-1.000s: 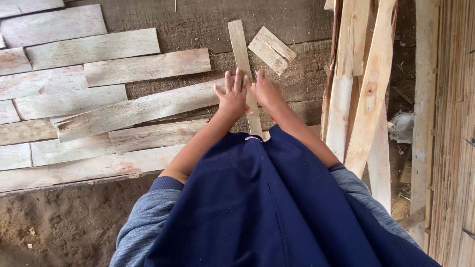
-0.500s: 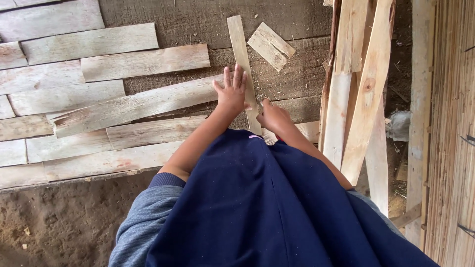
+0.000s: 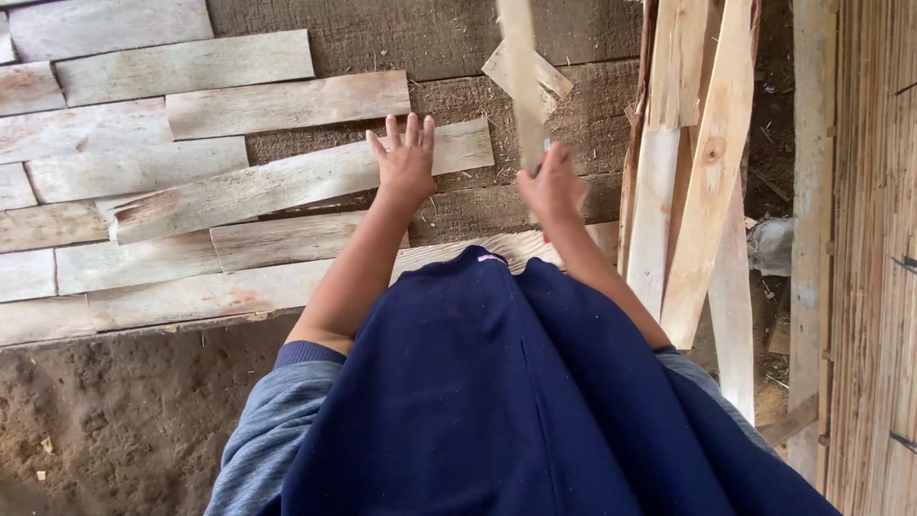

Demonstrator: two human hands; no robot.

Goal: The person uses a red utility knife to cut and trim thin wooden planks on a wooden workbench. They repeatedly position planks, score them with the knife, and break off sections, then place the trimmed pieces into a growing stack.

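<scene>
Now, from the left: pale wooden slats [image 3: 143, 67] lie in rough rows on the dirt floor [image 3: 115, 420], reaching its upper left corner, and they sit as they did a second ago. The left hand [image 3: 405, 162] rests flat on one long slanted slat [image 3: 287, 182], fingers spread, its grip released and grasping nothing; a second ago it lay beside the right hand, on the narrow strip. To the right, that narrow strip [image 3: 521, 86] has come up off the floor: the right hand [image 3: 551, 186] has its grip clenched around the lower end, and the strip stands nearly upright, blurred, in front of a short offcut [image 3: 554, 81]. So the strip has gone from lying to lifted. Further right, long boards [image 3: 712, 182] lean together, unchanged, beside a slatted wall [image 3: 874, 239].
</scene>
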